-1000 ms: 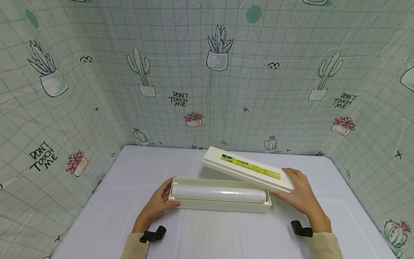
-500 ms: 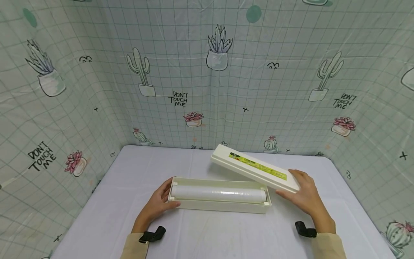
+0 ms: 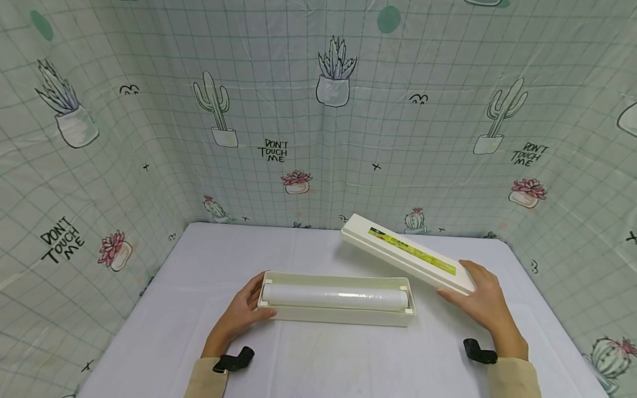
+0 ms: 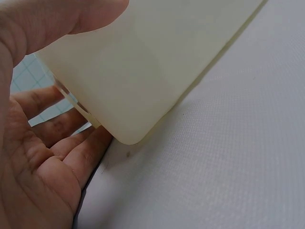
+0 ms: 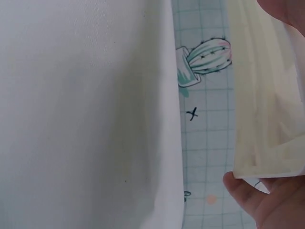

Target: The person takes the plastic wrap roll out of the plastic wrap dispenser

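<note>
A long cream box point(image 3: 343, 316) stands lidless on the table, and a roll of plastic wrap point(image 3: 333, 296) lies inside it. My left hand point(image 3: 241, 312) grips the box's left end, thumb on the front wall and fingers round the far side. In the left wrist view the thumb lies over the box wall point(image 4: 143, 71). My right hand point(image 3: 483, 298) holds the lid point(image 3: 398, 246), which has a yellow-green label, by its right end. The lid is tilted, its left end higher, behind and to the right of the box. Its hollow underside point(image 5: 262, 95) shows in the right wrist view.
A white cloth covers the table point(image 3: 323, 359). Behind and at both sides hangs a grid-patterned curtain point(image 3: 249, 110) printed with cacti. Each wrist wears a black camera strap.
My right hand has moved the lid to the right, off the box's right end, so the two are now apart. The left hand and the box have stayed nearly still.
</note>
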The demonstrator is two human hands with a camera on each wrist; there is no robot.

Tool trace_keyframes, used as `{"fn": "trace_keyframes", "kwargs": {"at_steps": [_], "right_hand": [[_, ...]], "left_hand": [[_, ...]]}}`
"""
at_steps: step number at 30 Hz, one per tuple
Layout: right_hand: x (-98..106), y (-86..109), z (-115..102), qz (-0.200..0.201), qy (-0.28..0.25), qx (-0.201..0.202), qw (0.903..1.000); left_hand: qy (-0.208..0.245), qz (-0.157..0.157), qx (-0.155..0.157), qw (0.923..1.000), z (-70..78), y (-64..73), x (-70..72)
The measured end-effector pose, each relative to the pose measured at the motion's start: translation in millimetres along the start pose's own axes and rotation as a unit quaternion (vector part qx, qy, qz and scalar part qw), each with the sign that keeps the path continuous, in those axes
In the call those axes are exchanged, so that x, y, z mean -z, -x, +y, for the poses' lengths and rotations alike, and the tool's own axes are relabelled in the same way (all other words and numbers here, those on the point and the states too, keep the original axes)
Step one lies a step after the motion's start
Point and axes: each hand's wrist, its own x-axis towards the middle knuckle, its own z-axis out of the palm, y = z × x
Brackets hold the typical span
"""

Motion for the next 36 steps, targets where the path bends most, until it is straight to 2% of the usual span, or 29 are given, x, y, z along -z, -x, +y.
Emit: {"fn": "trace_keyframes", "kwargs": {"at_steps": [13, 20, 31, 36], "right_hand": [[8.5, 5.0, 8.5, 0.000, 0.008, -0.034, 0.9994], [12.5, 6.8, 15.0, 0.000, 0.017, -0.041, 0.9990], [20.9, 8.5, 26.4, 0.005, 0.038, -0.057, 0.9977], [27.0, 11.0, 34.5, 0.005, 0.029, -0.073, 0.9969]], "left_hand": [[-0.005, 0.008, 0.024, 0.9997, 0.5, 2.4, -0.7], [0.001, 0.006, 0.014, 0.9999, -0.5, 2.7, 0.3], [0.003, 0.012, 0.016, 0.9998, 1.1, 2.3, -0.3], [0.009, 0.008, 0.018, 0.9998, 1.4, 1.0, -1.4]]}}
